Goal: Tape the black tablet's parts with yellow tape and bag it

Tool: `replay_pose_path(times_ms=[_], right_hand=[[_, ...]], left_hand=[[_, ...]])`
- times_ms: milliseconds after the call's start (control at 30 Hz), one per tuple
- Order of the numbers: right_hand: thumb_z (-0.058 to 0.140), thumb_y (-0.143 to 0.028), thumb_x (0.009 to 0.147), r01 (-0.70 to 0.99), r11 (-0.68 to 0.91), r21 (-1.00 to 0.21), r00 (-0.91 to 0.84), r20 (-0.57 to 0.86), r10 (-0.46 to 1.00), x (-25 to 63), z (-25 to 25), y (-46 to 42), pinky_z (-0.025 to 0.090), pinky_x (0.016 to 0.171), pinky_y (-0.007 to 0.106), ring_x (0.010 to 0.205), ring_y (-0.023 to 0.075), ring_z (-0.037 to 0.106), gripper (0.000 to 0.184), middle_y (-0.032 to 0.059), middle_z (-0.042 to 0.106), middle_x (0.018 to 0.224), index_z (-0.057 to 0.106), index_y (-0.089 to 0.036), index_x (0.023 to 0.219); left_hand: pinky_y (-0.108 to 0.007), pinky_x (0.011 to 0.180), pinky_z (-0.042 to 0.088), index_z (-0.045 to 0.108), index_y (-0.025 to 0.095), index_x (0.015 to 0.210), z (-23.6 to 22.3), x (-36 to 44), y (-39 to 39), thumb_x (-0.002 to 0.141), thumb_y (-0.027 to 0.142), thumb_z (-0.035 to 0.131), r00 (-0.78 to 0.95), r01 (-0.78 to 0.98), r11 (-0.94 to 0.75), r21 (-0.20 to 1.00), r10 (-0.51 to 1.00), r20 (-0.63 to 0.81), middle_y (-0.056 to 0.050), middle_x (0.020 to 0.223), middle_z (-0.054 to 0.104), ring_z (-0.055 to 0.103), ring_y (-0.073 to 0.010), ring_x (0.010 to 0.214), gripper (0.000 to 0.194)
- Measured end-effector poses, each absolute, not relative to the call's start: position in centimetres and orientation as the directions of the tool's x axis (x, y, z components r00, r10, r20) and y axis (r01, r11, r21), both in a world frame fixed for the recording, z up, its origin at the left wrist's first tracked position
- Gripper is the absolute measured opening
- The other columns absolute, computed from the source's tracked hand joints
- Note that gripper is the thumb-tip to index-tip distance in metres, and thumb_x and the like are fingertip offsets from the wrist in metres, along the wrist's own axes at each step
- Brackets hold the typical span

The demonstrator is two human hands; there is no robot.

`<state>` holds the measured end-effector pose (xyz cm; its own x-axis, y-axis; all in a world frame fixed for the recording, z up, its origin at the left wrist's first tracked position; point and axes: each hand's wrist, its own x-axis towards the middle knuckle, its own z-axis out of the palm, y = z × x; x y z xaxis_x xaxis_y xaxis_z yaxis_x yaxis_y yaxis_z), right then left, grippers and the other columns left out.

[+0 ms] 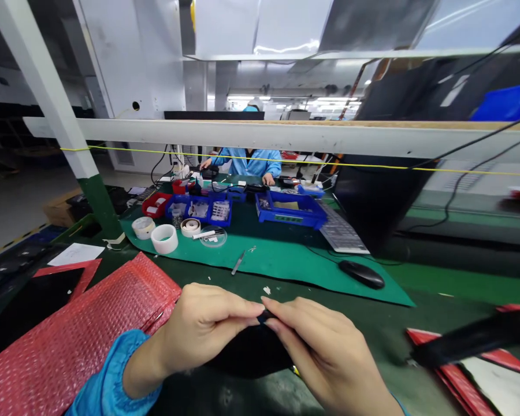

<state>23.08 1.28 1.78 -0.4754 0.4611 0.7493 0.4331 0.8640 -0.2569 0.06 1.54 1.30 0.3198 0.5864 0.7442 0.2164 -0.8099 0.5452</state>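
- The left hand [203, 326] pinches a small black piece [266, 315] between thumb and forefinger, the other fingers curled in.
- The right hand [329, 344] grips the same piece from the right, thumb and fingertips nearly meeting the left hand's.
- The piece is near the middle of the near side, above the dark table [351, 318]; fingers hide most of it.
- Below the hands is a larger black thing [251, 355]; whether it joins the piece, I cannot tell.
- Just beyond the fingertips lies a white scrap [267, 290].
- Farther off, tweezers [238, 263] lie on a green mat [281, 263], with a black mouse [361, 274] to the right.
- At left, a red bubble-wrap bag [86, 329] lies near the left hand.
- At the far side, a person in blue sleeves [274, 167] sits behind blue bins [292, 218].
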Motion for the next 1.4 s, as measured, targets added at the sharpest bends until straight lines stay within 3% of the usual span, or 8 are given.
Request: replay_pose_path(times_ms=[267, 700, 900, 1133, 1233, 1400], right_hand=[[0.054, -0.012, 0.108, 0.463, 0.844, -0.270, -0.475, 0.728, 0.494, 23.2, 1.4, 1.4, 0.054, 0.067, 0.027, 0.071, 0.0155, 0.067, 0.031, 0.0039, 0.073, 0.086, 0.065, -0.017, 0.137], [0.048, -0.003, 0.106, 0.425, 0.874, -0.236, -0.551, 0.699, 0.456, 23.9, 1.4, 1.4, 0.059, 0.079, 0.027, 0.094, 0.0166, 0.075, 0.046, 0.0078, 0.078, 0.114, 0.055, -0.018, 0.149], [0.043, -0.007, 0.109, 0.441, 0.886, -0.142, -0.606, 0.681, 0.411, 24.7, 1.9, 1.4, 0.054, 0.069, 0.028, 0.085, 0.0164, 0.071, 0.043, 0.0081, 0.076, 0.109, 0.058, -0.017, 0.148], [0.038, -0.006, 0.103, 0.508, 0.860, -0.059, -0.654, 0.624, 0.428, 24.3, 2.5, 0.9, 0.037, 0.053, 0.030, 0.059, 0.0163, 0.051, 0.052, 0.0014, 0.061, 0.083, 0.055, -0.021, 0.150], [0.039, -0.006, 0.102, 0.508, 0.860, -0.046, -0.653, 0.631, 0.419, 24.1, 2.3, 0.8, 0.038, 0.053, 0.030, 0.059, 0.0166, 0.051, 0.052, 0.0017, 0.061, 0.083, 0.054, -0.020, 0.150], [0.042, -0.005, 0.105, 0.468, 0.882, -0.053, -0.618, 0.694, 0.369, 24.3, 1.7, 1.0, 0.047, 0.059, 0.029, 0.068, 0.0163, 0.064, 0.045, 0.0064, 0.074, 0.097, 0.058, -0.016, 0.146]], left_hand=[[-0.017, 0.073, 0.066, 0.084, 0.022, 0.104, 1.3, 0.5, 1.7, 0.087, 0.004, 0.083, 0.237, 0.235, -0.804, 0.546, 0.592, 0.770, 0.000, 0.091, 0.087, 0.083, -0.0147, 0.075, 0.024], [-0.016, 0.077, 0.066, 0.083, 0.026, 0.101, 0.5, 0.6, 1.6, 0.085, 0.002, 0.085, 0.213, 0.297, -0.772, 0.562, 0.628, 0.749, 0.004, 0.095, 0.087, 0.084, -0.0136, 0.079, 0.029], [-0.010, 0.075, 0.062, 0.083, 0.025, 0.096, 1.0, 0.9, 1.5, 0.086, 0.004, 0.084, 0.194, 0.283, -0.712, 0.642, 0.699, 0.689, 0.006, 0.089, 0.087, 0.082, -0.0101, 0.075, 0.024], [-0.016, 0.077, 0.060, 0.080, 0.020, 0.102, 1.8, 0.9, 1.1, 0.100, 0.006, 0.064, 0.388, 0.258, -0.678, 0.688, 0.725, 0.569, -0.001, 0.093, 0.083, 0.079, -0.0127, 0.082, 0.021], [-0.016, 0.075, 0.058, 0.080, 0.020, 0.101, 1.9, 0.9, 0.8, 0.101, 0.006, 0.061, 0.400, 0.268, -0.685, 0.678, 0.719, 0.568, -0.001, 0.089, 0.082, 0.079, -0.0129, 0.082, 0.023], [-0.015, 0.078, 0.057, 0.082, 0.026, 0.114, 1.8, 0.6, 0.5, 0.103, 0.010, 0.063, 0.387, 0.305, -0.655, 0.691, 0.748, 0.539, 0.001, 0.097, 0.084, 0.079, -0.0115, 0.085, 0.028]])
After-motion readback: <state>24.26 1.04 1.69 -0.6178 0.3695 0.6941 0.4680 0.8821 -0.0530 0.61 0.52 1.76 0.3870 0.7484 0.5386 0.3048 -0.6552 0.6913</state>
